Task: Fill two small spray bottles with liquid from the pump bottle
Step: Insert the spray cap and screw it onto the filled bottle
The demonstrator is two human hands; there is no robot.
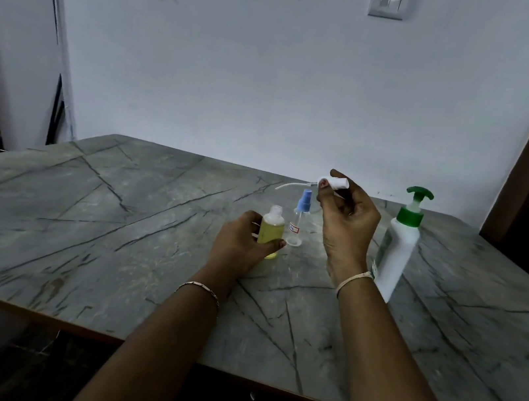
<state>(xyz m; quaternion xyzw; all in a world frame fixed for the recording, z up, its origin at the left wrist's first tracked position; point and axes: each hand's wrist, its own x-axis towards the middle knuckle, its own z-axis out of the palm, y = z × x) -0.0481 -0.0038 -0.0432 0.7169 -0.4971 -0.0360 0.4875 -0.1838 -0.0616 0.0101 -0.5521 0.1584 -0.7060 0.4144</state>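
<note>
Yellow stuff fills most of the uncapped small bottle [271, 232], and the left hand [242, 242] has its fingers wrapped round it on the grey marble-look table [115, 211]. The right hand [345, 227], raised above, pinches a white spray cap [333, 182], its thin tube [289, 185] poking left. Just behind the yellow one stands a clear bottle [297, 229] with a blue sprayer. The green-topped pump bottle [397, 252] sits off to the right.

Yellow-filled bottle [271, 232]; green-topped white pump bottle [395, 252]
</note>
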